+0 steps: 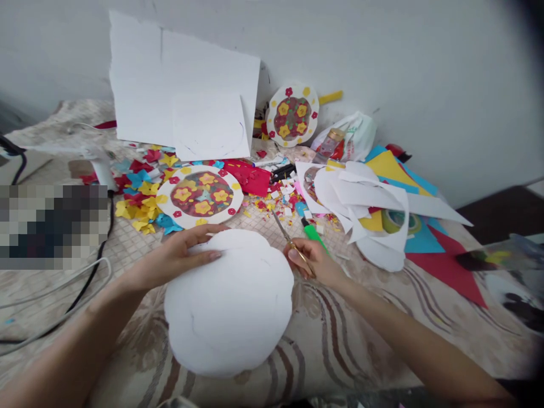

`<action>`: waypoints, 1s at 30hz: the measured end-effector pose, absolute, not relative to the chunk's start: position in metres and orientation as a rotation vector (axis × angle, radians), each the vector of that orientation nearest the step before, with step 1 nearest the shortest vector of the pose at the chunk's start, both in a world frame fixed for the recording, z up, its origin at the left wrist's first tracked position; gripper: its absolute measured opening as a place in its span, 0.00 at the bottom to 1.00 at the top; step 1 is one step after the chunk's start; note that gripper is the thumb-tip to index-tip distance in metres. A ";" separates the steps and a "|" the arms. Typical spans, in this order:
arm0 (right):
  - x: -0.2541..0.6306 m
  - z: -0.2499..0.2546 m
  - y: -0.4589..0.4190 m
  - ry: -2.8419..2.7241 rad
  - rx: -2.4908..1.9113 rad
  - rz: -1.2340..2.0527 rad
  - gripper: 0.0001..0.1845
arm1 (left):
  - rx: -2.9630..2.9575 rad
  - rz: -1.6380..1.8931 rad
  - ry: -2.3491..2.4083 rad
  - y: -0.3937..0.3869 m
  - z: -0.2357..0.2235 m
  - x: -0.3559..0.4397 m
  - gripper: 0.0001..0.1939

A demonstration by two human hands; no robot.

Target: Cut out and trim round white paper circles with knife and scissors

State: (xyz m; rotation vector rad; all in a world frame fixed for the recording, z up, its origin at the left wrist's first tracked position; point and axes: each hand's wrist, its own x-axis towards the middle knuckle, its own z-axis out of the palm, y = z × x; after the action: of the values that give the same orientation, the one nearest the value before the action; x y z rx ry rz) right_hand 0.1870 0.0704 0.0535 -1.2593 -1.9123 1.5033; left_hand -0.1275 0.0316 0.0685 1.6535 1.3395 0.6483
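Note:
My left hand [191,252] pinches the upper left edge of a white, scallop-edged paper cutout [232,306], thumb on top and fingers behind it. Faint pencil lines mark its face. On the right, my right hand [314,260] is closed around a pair of scissors [293,243], whose blades point up and away, just right of the cutout. Behind the cutout lies a round white-rimmed piece [164,198] decorated with yellow and red paper flowers. A green utility knife [313,233] rests beyond my right hand.
Colored paper flowers [147,190] heap at the left, near a hot glue gun [102,170] and its cord. White paper offcuts [357,192] and colored sheets [450,266] lie right. A large white board [182,90] and another decorated disc [272,122] lean against the wall.

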 end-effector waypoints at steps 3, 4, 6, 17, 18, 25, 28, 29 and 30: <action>0.191 0.067 0.079 -2.262 -1.187 1.183 0.35 | 1.697 0.611 1.314 0.031 0.066 -0.127 0.29; 0.191 0.072 0.082 -2.383 -1.168 1.053 0.34 | 1.702 0.602 1.302 0.031 0.065 -0.126 0.28; 0.188 0.084 0.085 -2.604 -1.132 0.844 0.30 | 1.697 0.572 1.274 0.031 0.063 -0.125 0.25; 0.168 0.124 0.094 -3.138 -1.098 0.165 0.21 | 1.686 0.551 1.238 0.027 0.068 -0.123 0.19; 0.167 0.125 0.096 -3.149 -1.084 0.127 0.22 | 1.693 0.555 1.242 0.027 0.068 -0.123 0.19; 0.160 0.138 0.104 -3.267 -0.966 0.066 0.23 | 1.729 0.562 1.219 0.027 0.066 -0.123 0.18; 0.159 0.137 0.106 -3.258 -0.924 0.069 0.23 | 1.741 0.581 1.224 0.026 0.065 -0.123 0.18; 0.160 0.136 0.107 -3.247 -0.904 0.064 0.23 | 1.742 0.587 1.228 0.025 0.066 -0.123 0.18; 0.161 0.134 0.108 -3.238 -0.885 0.052 0.24 | 1.742 0.588 1.230 0.025 0.066 -0.122 0.18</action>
State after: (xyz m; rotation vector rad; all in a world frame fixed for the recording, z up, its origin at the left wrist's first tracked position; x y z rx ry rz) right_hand 0.1607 0.1075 0.1343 -0.8851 -3.2377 0.0520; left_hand -0.1221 0.0251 0.0662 1.7417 1.2299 0.5882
